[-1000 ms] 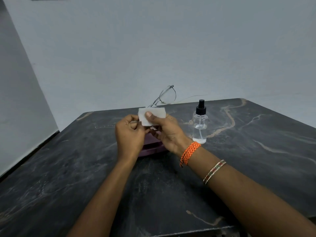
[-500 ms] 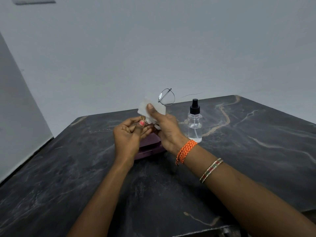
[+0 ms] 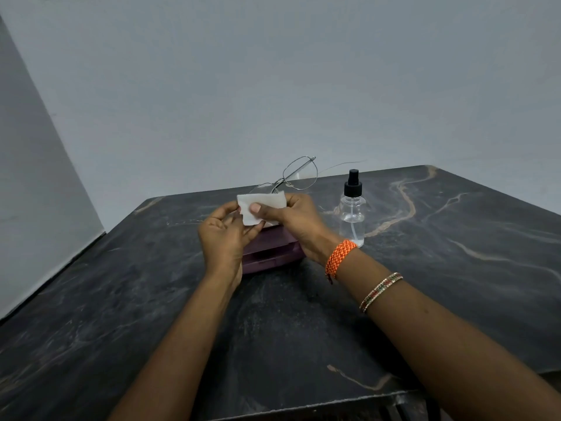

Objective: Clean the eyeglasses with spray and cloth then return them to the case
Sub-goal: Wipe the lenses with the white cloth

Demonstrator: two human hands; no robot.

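Observation:
Thin wire-framed eyeglasses [image 3: 299, 174] are held up above the table, one lens sticking out past my hands, the other lens behind a white cloth [image 3: 259, 206]. My right hand [image 3: 296, 221] pinches the cloth over that lens with the thumb on top. My left hand [image 3: 223, 237] holds the glasses from the left, by the frame or temple. A purple case [image 3: 268, 252] lies closed on the table beneath both hands, partly hidden by them. A clear spray bottle [image 3: 352, 209] with a black nozzle stands upright to the right of the case.
The dark marble table [image 3: 440, 268] ends at a front edge near me and a left edge beside a pale wall. A plain wall rises just behind the table's far edge.
The glasses have tilted, so the free lens now leans out to the right. The cloth has spread flatter over the covered lens and my left fingers have loosened.

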